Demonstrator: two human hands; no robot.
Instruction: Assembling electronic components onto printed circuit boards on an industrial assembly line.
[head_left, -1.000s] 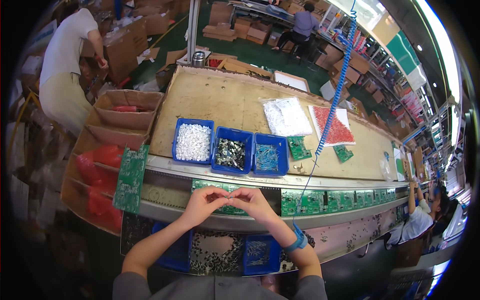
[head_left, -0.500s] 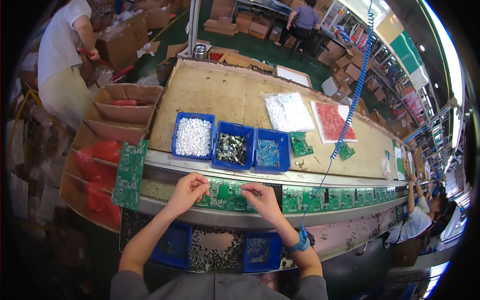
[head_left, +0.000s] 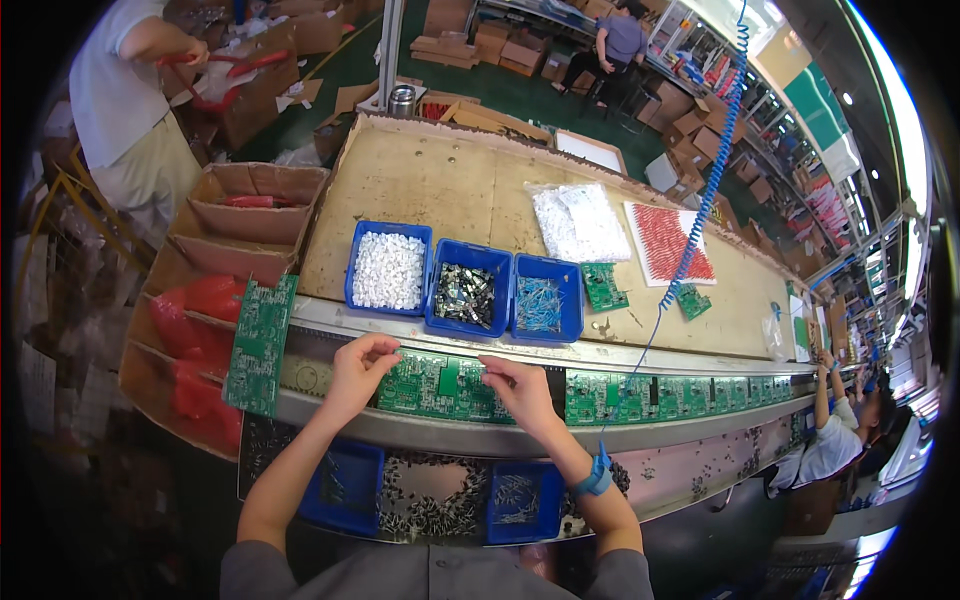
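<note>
A green circuit board (head_left: 447, 388) lies in the metal rail in front of me. At its left end is my left hand (head_left: 358, 378), thumb and forefinger bent together near the board's far edge. Over the board's right part hovers my right hand (head_left: 524, 392), fingers curled in a pinch; a blue strap (head_left: 597, 474) circles that wrist. Whatever the fingertips hold is too small to make out. Beyond the rail stand three blue bins: one of white parts (head_left: 388, 270), one of dark metallic parts (head_left: 465, 297), one of light-blue leaded parts (head_left: 540, 305).
More boards (head_left: 690, 396) line the rail to the right. Another board (head_left: 260, 345) stands across its left end, beside a divided cardboard box (head_left: 245, 222). Two blue bins (head_left: 345, 485) (head_left: 524, 502) sit below, among loose dark components. A coiled blue cable (head_left: 722, 150) hangs down. Other people work nearby.
My left hand has shifted left and a little up, off the board's middle-left part. The right hand has moved slightly, its fingertips a little lifted. The person at far left has moved their arms up.
</note>
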